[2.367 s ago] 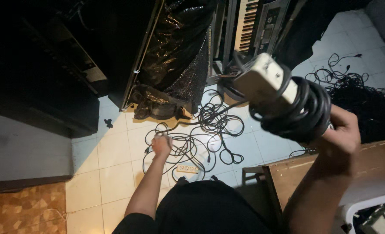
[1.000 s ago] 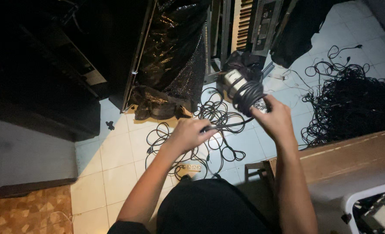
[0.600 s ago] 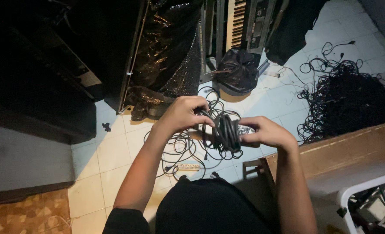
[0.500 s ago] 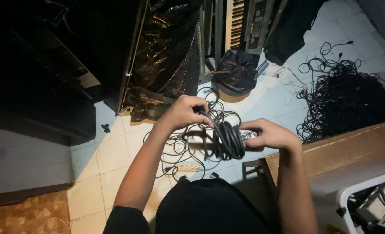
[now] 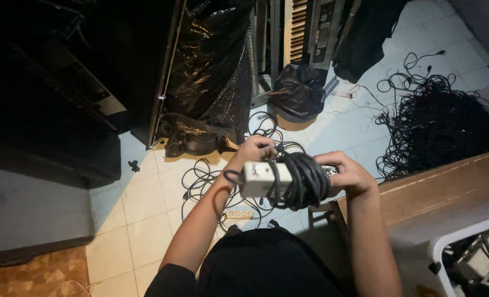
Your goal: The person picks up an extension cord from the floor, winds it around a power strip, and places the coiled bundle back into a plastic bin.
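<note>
Far left in my view is a dark cabinet [image 5: 52, 110], mostly lost in shadow, with a patch of brown patterned floor [image 5: 29, 272] below it. Next comes something tall wrapped in shiny black plastic sheeting [image 5: 211, 71], standing on the pale floor tiles [image 5: 140, 203]. Loose black cables [image 5: 200, 179] lie tangled on the tiles in front of it, and a second white power strip [image 5: 239, 213] lies flat on the floor among them, just beside my left forearm.

My left hand [image 5: 255, 149] is closed around the far end of the white power strip [image 5: 261, 179] I hold up at chest height, fingers curled over its top edge. The strip lies roughly level between both hands, with its black cord [image 5: 305, 184] wound around its right half in a thick bundle of loops. My right hand [image 5: 350, 173] grips that wound end, fingers wrapped tight over the coil; the strip's right tip just shows past them.

Beyond the hands, a black bag [image 5: 298, 91] sits on the tiles below a keyboard [image 5: 305, 25] that stands on end. Further right, a big heap of black cables [image 5: 448, 126] spreads across the floor. A brown wooden surface [image 5: 442, 184] lies just right of my right wrist, and a white frame [image 5: 464, 242] shows at the lower right corner.
</note>
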